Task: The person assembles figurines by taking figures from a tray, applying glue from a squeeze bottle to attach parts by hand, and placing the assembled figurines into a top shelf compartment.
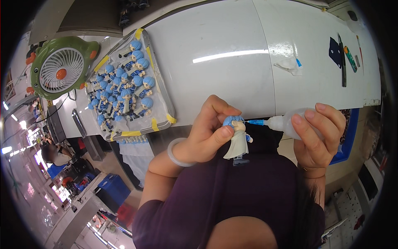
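Note:
Between the thumb and fingers of my left hand [207, 133] is a small blue-haired figurine [237, 139] in a pale cloak, pinched at its head. My right hand [317, 135] is wrapped round a translucent squeeze bottle [287, 126] with a blue needle tip [256, 122]. That tip points left and reaches the side of the figurine's head; whether it touches cannot be made out. Both hands are held in front of my body at the near edge of the white table [224, 33]. Many similar figurines [124, 89] lie together on a tray at the left.
The tray [169, 108] has a metal rim with yellow tape. Left of it stands a green fan [61, 74]. A crumpled white wipe [287, 64] lies at the right, and farther right are a black pen-like tool [342, 62] and a green cutter [350, 59]. A blue bin [350, 135] sits below the table's right side.

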### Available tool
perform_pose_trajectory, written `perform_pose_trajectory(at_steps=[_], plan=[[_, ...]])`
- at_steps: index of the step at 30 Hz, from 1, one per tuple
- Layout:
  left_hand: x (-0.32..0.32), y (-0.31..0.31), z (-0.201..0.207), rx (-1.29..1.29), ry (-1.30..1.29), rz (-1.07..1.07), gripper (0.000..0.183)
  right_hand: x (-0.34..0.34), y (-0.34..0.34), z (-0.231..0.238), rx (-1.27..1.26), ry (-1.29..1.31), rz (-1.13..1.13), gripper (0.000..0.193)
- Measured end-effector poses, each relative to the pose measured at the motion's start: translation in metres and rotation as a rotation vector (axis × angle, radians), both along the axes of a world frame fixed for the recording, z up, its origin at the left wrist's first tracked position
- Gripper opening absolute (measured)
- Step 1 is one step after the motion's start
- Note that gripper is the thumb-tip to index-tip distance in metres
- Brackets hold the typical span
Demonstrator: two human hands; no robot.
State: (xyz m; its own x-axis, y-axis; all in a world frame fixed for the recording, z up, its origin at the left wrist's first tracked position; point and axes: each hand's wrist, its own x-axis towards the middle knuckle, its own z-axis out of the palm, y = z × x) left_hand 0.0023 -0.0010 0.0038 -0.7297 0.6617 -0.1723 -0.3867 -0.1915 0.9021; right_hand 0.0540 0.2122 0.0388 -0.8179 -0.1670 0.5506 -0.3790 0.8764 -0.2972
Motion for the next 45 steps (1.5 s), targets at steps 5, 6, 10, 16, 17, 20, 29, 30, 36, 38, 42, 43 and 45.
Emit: perform_pose_trajectory(at_steps=[5,6,10,16,17,20,29,30,36,38,42,43,45], plan=[[0.0,0.0,-0.001,0.001,-0.001,0.0,0.043,0.0,-0.001,-0.001,-0.001,-0.003,0.002,0.029],[0.0,-0.001,-0.001,-0.012,0.004,0.006,0.043,0.0,-0.001,-0.002,-0.013,-0.002,0.0,0.029],[-0.001,-0.001,-0.001,-0.032,0.04,-0.006,0.043,-0.002,-0.002,-0.003,-0.049,0.005,-0.011,0.031],[-0.003,-0.004,-0.007,0.023,0.168,-0.046,0.03,-0.016,0.008,-0.028,-0.637,-0.085,-0.115,0.034],[-0.002,-0.002,-0.007,0.083,0.133,-0.025,0.029,-0.021,0.016,-0.034,-0.701,-0.151,-0.145,0.033],[0.002,-0.002,-0.009,0.134,0.128,0.008,0.026,-0.046,0.033,-0.055,-0.8,-0.18,-0.228,0.03],[0.002,-0.001,-0.009,0.116,0.197,0.109,0.021,-0.069,0.069,-0.105,-0.972,-0.226,-0.363,0.031],[0.001,0.001,-0.008,0.144,0.176,0.139,0.02,-0.07,0.071,-0.106,-0.98,-0.224,-0.341,0.031],[-0.001,-0.028,-0.003,0.087,0.267,0.191,0.018,-0.064,0.071,-0.11,-0.987,-0.265,-0.415,0.033],[-0.012,-0.058,0.002,-0.158,0.591,0.365,0.02,-0.062,0.077,-0.114,-0.97,-0.266,-0.371,0.032],[-0.036,-0.136,0.022,-0.819,0.792,0.729,0.027,-0.059,0.074,-0.103,-0.965,-0.261,-0.371,0.031],[-0.044,-0.152,0.029,-0.909,0.715,0.787,0.025,-0.058,0.075,-0.104,-0.98,-0.268,-0.369,0.031],[-0.059,-0.173,0.047,-1.25,0.637,0.649,0.025,-0.059,0.079,-0.105,-1.027,-0.283,-0.354,0.032]])
